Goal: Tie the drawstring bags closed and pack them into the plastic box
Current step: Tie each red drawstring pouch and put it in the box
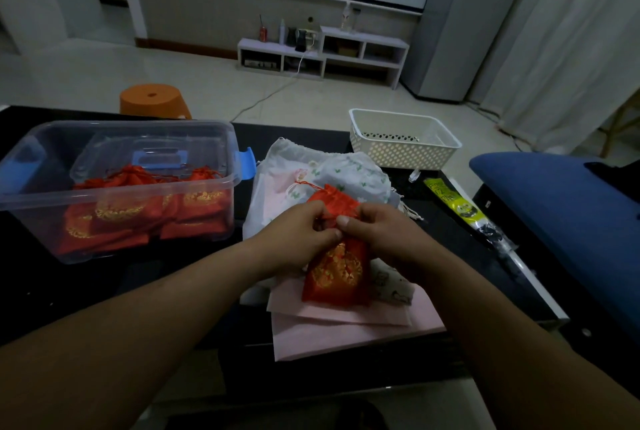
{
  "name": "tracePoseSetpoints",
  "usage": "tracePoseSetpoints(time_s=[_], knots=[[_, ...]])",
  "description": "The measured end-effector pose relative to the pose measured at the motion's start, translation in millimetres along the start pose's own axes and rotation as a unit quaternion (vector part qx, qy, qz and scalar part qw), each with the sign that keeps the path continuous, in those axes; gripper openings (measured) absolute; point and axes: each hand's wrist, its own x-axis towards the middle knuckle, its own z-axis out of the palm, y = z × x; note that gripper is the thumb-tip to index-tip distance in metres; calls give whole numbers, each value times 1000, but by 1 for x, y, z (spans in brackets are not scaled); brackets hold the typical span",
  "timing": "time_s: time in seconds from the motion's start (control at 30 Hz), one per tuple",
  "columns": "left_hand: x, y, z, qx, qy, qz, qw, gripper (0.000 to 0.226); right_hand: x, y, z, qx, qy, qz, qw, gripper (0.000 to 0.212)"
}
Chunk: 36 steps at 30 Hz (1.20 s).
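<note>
Both hands pinched the gathered neck of a red drawstring bag (335, 273) at the centre of the frame: the left hand (298, 230) with fingers curled on the left side of the neck, the right hand (379, 228) with thumb and fingertips closed on the right. The bag's gold-embroidered body hung below the hands, over flat pink bags (349, 329) on the black table (104, 291). Just behind the hands lay a pile of white printed bags (349, 173). At the left of the frame stood the clear plastic box (138, 123), with several red bags (138, 211) inside. A white perforated basket (403, 138) sat at the upper right of the table.
</note>
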Motion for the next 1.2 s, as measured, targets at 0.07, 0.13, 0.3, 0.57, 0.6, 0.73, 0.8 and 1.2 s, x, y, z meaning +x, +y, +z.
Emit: tracePoseSetpoints(time_s=[0.07, 0.13, 0.3, 0.57, 0.6, 0.73, 0.8, 1.2], knots=[[-3, 3, -2, -54, -11, -20, 998, 24, 1, -2, 1, 14, 28, -8, 999, 19], [-8, 6, -3, -60, -15, -27, 998, 25, 2, -6, 2, 25, 71, -13, 997, 27], [-25, 14, -12, -73, 46, -15, 996, 23, -3, -25, 15, 84, 66, 7, 994, 27], [-50, 32, -68, -32, 244, 61, 967, 18, -21, -79, 52, 136, -62, -17, 989, 29], [-54, 33, -83, -37, 257, 68, 963, 17, -16, -91, 61, 139, -64, -29, 988, 29], [-63, 25, -140, -26, 326, 56, 943, 14, 19, -134, 104, 67, -50, -91, 992, 26], [-64, 18, -166, -22, 357, 25, 933, 19, 43, -149, 126, 14, -25, -117, 993, 17], [-65, -6, -223, 14, 437, -47, 898, 28, 97, -142, 140, -367, 159, -123, 908, 40]])
